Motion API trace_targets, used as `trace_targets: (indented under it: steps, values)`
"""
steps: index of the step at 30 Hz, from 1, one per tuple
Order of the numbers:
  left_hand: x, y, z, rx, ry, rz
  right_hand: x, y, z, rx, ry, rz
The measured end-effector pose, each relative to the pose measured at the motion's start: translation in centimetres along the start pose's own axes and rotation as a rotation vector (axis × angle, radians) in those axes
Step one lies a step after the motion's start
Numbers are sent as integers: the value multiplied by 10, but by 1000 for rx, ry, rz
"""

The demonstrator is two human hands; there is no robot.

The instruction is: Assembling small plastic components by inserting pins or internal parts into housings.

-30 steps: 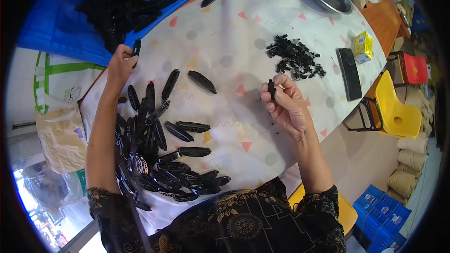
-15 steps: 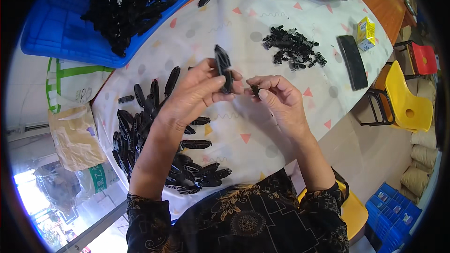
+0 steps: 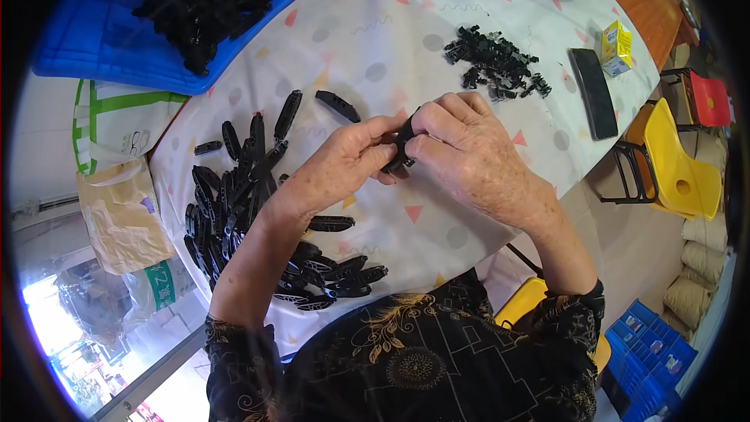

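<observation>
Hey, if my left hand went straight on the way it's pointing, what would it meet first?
Most likely your right hand, just across the black piece that your left hand holds, though the depth between them is hard to judge.

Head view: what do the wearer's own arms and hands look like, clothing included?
The left hand and right hand are ungloved, with no ring, watch or bracelet visible. The forearms are uncovered up to loose black sleeves, ending near the elbows, with fine gold and pale patterning that matches the top.
</observation>
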State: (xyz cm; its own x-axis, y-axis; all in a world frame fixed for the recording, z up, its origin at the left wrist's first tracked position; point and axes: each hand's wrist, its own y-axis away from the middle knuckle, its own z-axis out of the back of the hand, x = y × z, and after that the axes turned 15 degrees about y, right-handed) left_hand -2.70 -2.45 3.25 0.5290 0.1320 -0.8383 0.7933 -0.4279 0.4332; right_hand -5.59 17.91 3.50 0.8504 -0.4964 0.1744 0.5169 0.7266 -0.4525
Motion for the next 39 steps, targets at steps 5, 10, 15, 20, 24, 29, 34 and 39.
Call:
trace_targets:
  steps: [5,10,15,20,24,29,34,39]
  values:
    - [9,1,5,-18,-87,-40,-1,-7,0,29,-4,51]
    - [3,5,7,-34,-156,4,-1,-13,-3,73,-11,80]
    - [9,9,11,-18,-183,-37,-4,-15,-10,93,-19,96]
    - [18,7,13,-35,-138,-34,-5,-18,-12,136,-64,80]
    - [22,7,15,-20,-186,-52,-3,-19,-15,158,-48,76]
    - [36,4,13,-133,-120,-107,-4,-22,-26,143,-105,3]
    - [33,5,6,-193,165,-193,10,-16,-52,-89,-545,-533]
    - [32,8,9,-337,-38,-313,38,-14,-77,-176,-841,-726]
